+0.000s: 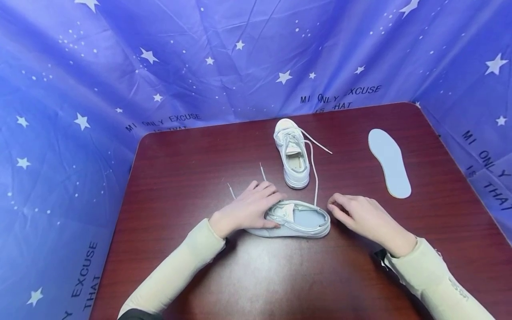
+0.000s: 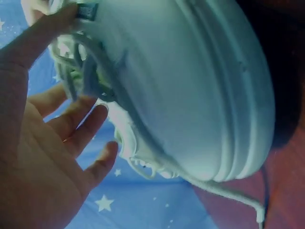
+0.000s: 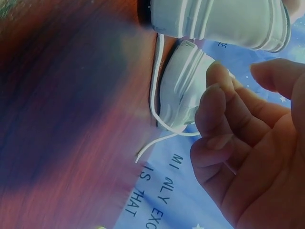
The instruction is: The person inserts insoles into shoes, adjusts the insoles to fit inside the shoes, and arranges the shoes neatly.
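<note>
A white lace-up sneaker [image 1: 296,229] lies on the table, toe to the left, heel to the right. My left hand [image 1: 250,206] holds it across its laced front, thumb on the near side and fingers over the far side. In the left wrist view, that thumb touches the sneaker's upper [image 2: 162,90] beside a small dark label. A pale grey-blue insole [image 1: 307,220] shows inside the opening. Just right of the heel is my right hand [image 1: 362,218], apart from the sneaker, its fingers [image 3: 212,105] loosely curled and holding nothing.
Behind stands a second white sneaker [image 1: 297,180], toe away, with a beige interior; its loose lace [image 1: 315,173] runs toward the held one. A loose pale insole [image 1: 390,162] lies at the right of the dark red table [image 1: 192,160]. Blue star-patterned curtains [image 1: 240,80] surround it.
</note>
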Available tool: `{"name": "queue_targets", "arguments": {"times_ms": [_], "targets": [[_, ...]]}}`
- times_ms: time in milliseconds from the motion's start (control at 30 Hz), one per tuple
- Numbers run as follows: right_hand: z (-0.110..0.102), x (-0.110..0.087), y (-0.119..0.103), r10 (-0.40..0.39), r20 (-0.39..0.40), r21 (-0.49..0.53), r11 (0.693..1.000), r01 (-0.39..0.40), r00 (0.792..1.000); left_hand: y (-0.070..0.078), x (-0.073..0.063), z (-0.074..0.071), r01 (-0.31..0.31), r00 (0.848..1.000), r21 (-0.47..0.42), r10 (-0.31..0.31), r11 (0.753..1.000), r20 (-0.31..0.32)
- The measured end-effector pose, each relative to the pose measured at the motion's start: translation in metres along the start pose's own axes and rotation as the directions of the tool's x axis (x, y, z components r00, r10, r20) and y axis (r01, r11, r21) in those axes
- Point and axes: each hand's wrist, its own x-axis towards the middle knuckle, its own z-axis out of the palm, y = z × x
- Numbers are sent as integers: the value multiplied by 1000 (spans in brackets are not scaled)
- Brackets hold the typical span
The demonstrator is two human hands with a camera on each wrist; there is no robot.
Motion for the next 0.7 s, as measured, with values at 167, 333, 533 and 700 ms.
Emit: {"name": "queue_targets", "arguments": {"times_ms": [167, 333, 533, 700], "targets": [[2, -1, -1, 5, -5, 29, 1000, -5, 1000, -2, -5, -3, -18, 998, -36, 16, 999, -63], [4, 0, -2, -17, -25, 34, 999, 18, 1000, -4, -9, -3, 8, 993, -65, -15, 998, -114], [2, 2, -2, -7, -22, 26, 1000, 7, 1000, 1, -14, -12, -16, 988, -1, 16, 1000, -156], [4, 2, -2, -7, -22, 21, 1000, 8, 1000, 10, -14, -13, -36, 983, -8, 34, 999, -181]]}}
